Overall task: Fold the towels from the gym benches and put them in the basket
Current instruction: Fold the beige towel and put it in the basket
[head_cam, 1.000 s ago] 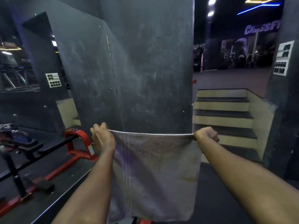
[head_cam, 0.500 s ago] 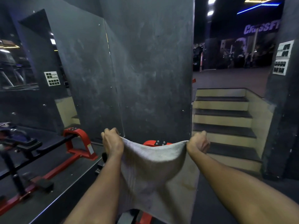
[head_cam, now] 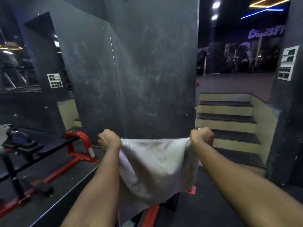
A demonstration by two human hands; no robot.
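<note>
A pale grey towel (head_cam: 155, 167) hangs in the air in front of me, blurred and billowing toward me. My left hand (head_cam: 109, 141) is closed on its top left corner. My right hand (head_cam: 202, 136) is closed on its top right corner. The top edge sags slightly between the two fists. Below the towel a red and black gym bench (head_cam: 154, 212) shows partly, most of it hidden by the cloth. No basket is in view.
A dark pillar (head_cam: 155, 71) stands right ahead. A mirror on the left reflects a red-framed bench (head_cam: 77, 145). Steps (head_cam: 227, 122) rise at the right toward a dim gym hall. A dark wall with posters (head_cam: 287, 63) closes the right side.
The towel went from stretched flat to slack half a second ago as both hands dropped and came closer; now the hands have spread again and the cloth swings toward me, blurred.
</note>
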